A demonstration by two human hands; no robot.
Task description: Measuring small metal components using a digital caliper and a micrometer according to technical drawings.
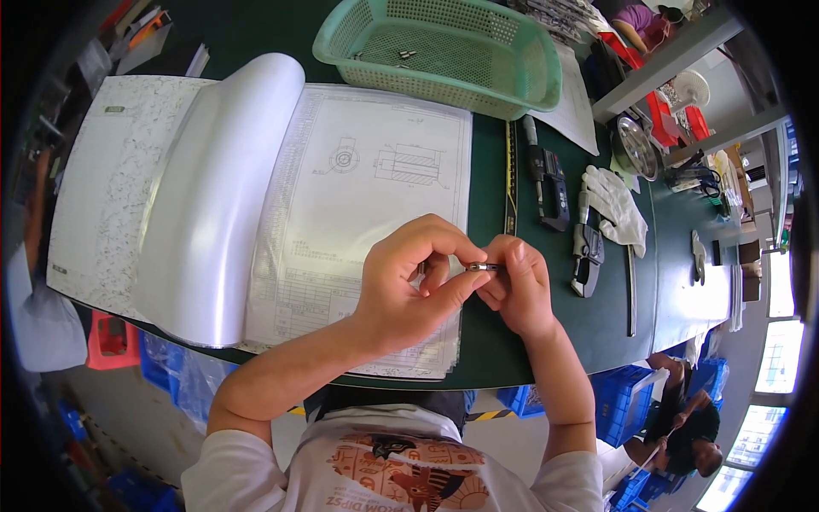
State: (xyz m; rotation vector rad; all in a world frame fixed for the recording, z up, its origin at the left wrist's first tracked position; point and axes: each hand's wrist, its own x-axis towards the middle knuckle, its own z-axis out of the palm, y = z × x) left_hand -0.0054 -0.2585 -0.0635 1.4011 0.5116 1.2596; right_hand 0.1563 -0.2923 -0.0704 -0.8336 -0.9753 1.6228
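Note:
Over the edge of the open drawing binder (375, 222), a small shiny metal cylinder (483, 267) is pinched between my two hands. My left hand (409, 277) grips its left end between thumb and forefinger, the other fingers curled. On the opposite end, my right hand (525, 286) closes thumb and fingers around the piece, hiding part of it. Whether the cylinder is one piece or two joined is too small to tell. The page beneath shows a line drawing of a ring and a hatched sleeve.
A green plastic basket (520, 98) with a few small metal parts stands at the back. To the right lie two digital micrometers (550, 188), a white glove (614, 209) and a thin metal rod (631, 290). A person (687, 435) sits at far right, near blue crates (623, 401).

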